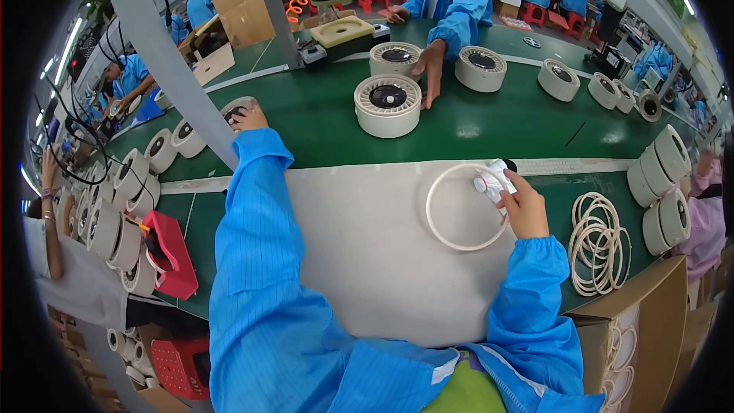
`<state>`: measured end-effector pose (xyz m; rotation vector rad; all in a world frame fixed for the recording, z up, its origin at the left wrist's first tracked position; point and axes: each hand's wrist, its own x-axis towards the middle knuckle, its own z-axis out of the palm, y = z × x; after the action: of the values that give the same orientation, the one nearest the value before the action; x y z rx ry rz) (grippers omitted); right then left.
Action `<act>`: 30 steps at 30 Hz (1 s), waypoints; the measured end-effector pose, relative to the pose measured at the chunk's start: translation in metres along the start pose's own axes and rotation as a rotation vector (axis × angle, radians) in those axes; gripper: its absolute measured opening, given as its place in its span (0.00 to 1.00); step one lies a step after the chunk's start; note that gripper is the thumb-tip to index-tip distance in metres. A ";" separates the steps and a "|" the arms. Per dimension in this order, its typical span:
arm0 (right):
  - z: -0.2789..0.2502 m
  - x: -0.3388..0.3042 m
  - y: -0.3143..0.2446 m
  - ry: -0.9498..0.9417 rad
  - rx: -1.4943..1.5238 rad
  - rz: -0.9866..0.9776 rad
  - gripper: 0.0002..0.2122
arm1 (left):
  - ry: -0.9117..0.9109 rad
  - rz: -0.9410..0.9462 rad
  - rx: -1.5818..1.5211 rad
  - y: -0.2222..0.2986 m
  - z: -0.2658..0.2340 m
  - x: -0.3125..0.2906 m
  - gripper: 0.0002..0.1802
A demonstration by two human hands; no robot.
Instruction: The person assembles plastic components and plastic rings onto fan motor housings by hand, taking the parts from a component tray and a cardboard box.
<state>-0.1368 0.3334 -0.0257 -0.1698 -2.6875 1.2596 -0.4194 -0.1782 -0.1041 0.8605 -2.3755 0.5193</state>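
Note:
My left hand [250,117] reaches out to the far left, beside a grey post. Its fingers curl over the edge of a white round housing [236,105] with a dark centre, partly hidden by the hand and post. My right hand [527,210] is closed on a small white bottle [494,181] with a dark end. The same hand also has a thin white ring [430,214], which hangs to the left over the pale mat [359,260]. Past the mat, a white round housing with a ribbed rim [388,107] sits on the green belt [321,134].
Across the belt, a co-worker's hand [433,73] stands between housings. More white housings [126,183] crowd the left side, near a red holder [174,256]. Loose white rings [598,245] lie at right, above an open cardboard box [650,313]. The grey post [164,53] slants across the left.

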 end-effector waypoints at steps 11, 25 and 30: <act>-0.003 0.012 0.045 0.159 -0.282 -0.118 0.08 | -0.078 0.967 -0.838 -0.041 -0.209 -0.142 0.42; 0.047 -0.009 -0.030 -0.102 0.171 -0.178 0.12 | -1.096 0.346 -2.056 -0.053 -0.249 -0.264 0.27; 0.058 -0.012 -0.041 -0.157 0.065 -0.124 0.11 | -1.388 0.064 -2.077 -0.049 -0.273 -0.255 0.31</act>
<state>-0.1382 0.2618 -0.0313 0.1067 -2.7315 1.3734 -0.1230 0.0460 -0.0421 -0.1275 -2.0110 -2.7433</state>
